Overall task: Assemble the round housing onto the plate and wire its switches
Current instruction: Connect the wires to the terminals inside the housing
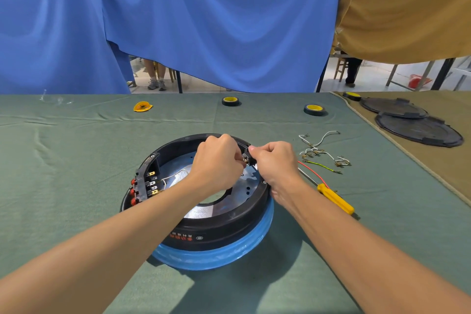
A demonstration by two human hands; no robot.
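A round black housing point(219, 227) sits on a blue-rimmed base, with the shiny metal plate point(204, 208) showing inside it. Red switches with brass terminals point(150, 186) line its left wall, and a thin white wire point(173, 176) runs from them. My left hand point(219, 158) is curled over the far right inner rim. My right hand point(274, 160) pinches a small black part point(246, 157) at that rim; the two hands meet there. What the left fingers hold is hidden.
Loose white, red and green-yellow wires point(321, 150) lie right of the housing, beside a yellow-handled screwdriver point(334, 197). Black tape rolls point(314, 109) and a yellow lid point(142, 106) lie farther back. Two black round covers point(418, 130) rest on the tan cloth at far right.
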